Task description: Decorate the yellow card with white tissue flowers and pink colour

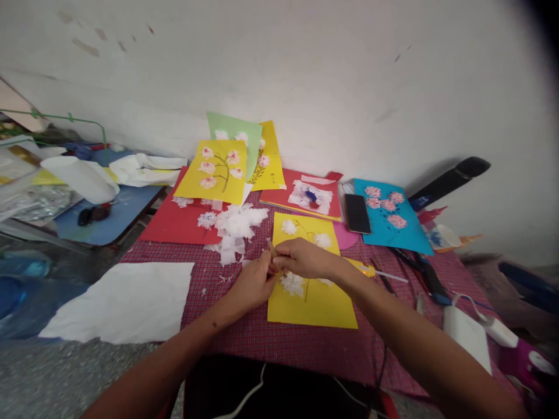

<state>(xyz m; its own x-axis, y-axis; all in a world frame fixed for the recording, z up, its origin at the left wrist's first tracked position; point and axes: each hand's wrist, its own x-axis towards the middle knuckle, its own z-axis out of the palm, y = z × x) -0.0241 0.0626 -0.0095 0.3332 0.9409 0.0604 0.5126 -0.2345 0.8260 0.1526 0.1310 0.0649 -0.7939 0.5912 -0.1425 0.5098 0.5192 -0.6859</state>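
Note:
My left hand (255, 278) and my right hand (303, 258) meet over the left edge of a yellow paper sheet (323, 311). Both are closed, fingertips together, around a small tan strip-like piece (272, 249); its exact kind is partly hidden by the fingers. The sheet lies flat and bears drawn brown stems and fluffy white paper flowers (292, 284), some covered by my hands. Beyond my left hand is a heap of torn white tissue paper (240, 221). Past my right wrist lies a yellow glue gun (364, 267) with a pale stick jutting from it.
Finished flower pictures on yellow (213, 169) and blue paper (393, 218) stand around the back. A black phone (357, 213) lies near a red folder (323, 192). White tissue sheet (126, 302) overhangs the left edge. Pliers (430, 279) and a white power adapter (467, 334) are at right.

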